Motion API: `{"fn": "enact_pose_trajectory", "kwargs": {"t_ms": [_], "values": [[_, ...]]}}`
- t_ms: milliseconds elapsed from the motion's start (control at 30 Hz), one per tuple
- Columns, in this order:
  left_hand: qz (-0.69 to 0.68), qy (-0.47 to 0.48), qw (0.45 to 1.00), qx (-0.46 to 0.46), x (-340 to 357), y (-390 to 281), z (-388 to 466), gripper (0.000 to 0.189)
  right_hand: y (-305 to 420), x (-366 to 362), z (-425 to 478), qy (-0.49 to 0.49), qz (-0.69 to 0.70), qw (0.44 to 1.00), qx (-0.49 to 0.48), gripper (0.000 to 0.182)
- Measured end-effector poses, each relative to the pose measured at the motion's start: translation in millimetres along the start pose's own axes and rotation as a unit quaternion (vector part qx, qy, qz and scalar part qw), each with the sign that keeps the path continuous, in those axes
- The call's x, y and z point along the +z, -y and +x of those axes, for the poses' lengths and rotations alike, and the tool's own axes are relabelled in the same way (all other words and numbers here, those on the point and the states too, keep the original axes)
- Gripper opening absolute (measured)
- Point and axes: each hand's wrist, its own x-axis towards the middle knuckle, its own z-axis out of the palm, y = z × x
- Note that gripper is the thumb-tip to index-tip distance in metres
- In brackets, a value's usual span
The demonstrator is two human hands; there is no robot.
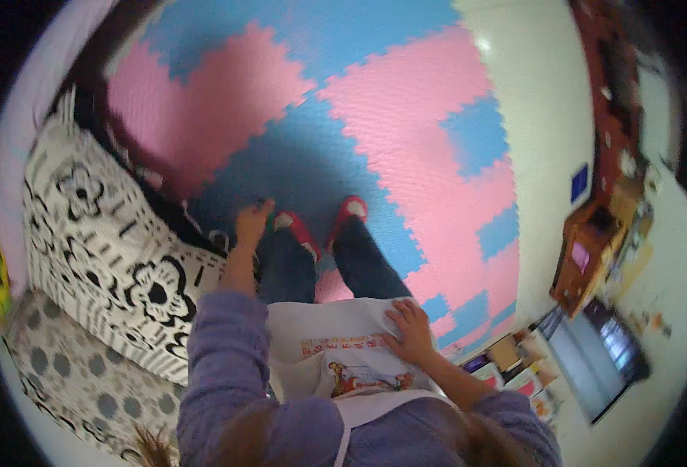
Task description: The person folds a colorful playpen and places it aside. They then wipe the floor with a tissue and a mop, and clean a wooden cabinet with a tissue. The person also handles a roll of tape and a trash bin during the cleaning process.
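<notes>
My left hand reaches down beside my left foot, between my leg and a patterned fabric-covered piece of furniture. Its fingers are blurred, and whether something small is in them cannot be made out. My right hand lies flat on the white apron at my lap, its fingers spread on the cloth. The apron bears printed writing and a picture. Below it show my dark trouser legs and a pair of red and white shoes on the foam mat.
Pink and blue interlocking foam mats cover the floor ahead. At left stands furniture under a black-and-white flowered cover. At right are a wooden cabinet with small items, a blue object on the pale floor, and several boxes.
</notes>
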Motion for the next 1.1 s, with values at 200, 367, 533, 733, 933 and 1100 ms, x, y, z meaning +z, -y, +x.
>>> {"fn": "enact_pose_trajectory", "kwargs": {"t_ms": [200, 367, 533, 733, 933, 1100], "values": [[-0.26, 0.267, 0.876, 0.306, -38, -252, -275, 0.028, -7, -72, -76, -0.135, 0.65, 0.707, 0.244, 0.075], [-0.025, 0.333, 0.733, 0.592, -123, -445, -463, 0.037, 20, -237, -168, -0.057, 0.881, 0.45, -0.137, 0.07], [0.07, 0.364, 0.641, 0.672, -136, -546, -520, 0.025, 26, -341, -249, -0.263, 0.819, 0.479, -0.173, 0.021], [0.135, 0.262, 0.651, 0.699, -96, -634, -505, 0.022, -49, -341, -293, -0.332, 0.823, 0.438, -0.143, 0.033], [0.146, 0.197, 0.484, 0.84, -30, -790, -566, 0.04, -143, -402, -323, -0.412, 0.61, 0.676, -0.034, 0.029], [0.26, 0.345, 0.293, 0.853, 72, -901, -631, 0.045, -210, -429, -395, -0.559, 0.383, 0.732, 0.072, 0.031]]}}
